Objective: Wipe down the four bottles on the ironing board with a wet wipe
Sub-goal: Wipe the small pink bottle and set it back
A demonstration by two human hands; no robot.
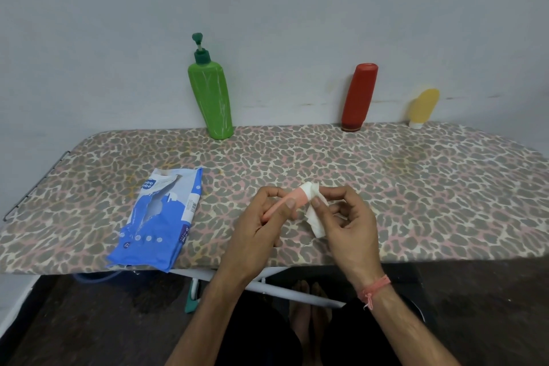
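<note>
My left hand (261,223) grips a small pink bottle (292,199) above the near middle of the ironing board (416,187). My right hand (347,217) holds a white wet wipe (316,217) folded around the pink bottle's far end. Against the wall at the board's far edge stand three other bottles. A tall green pump bottle (211,98) is left of centre. A red bottle (358,98) stands cap down on the right. Further right, a small yellow bottle (423,108) also rests on its white cap.
A torn-open blue wet wipe pack (160,223) lies on the board's near left, reaching the front edge. A metal rack (35,184) sticks out at the left end. White board legs (297,294) and my bare feet (310,306) show below, over a dark floor.
</note>
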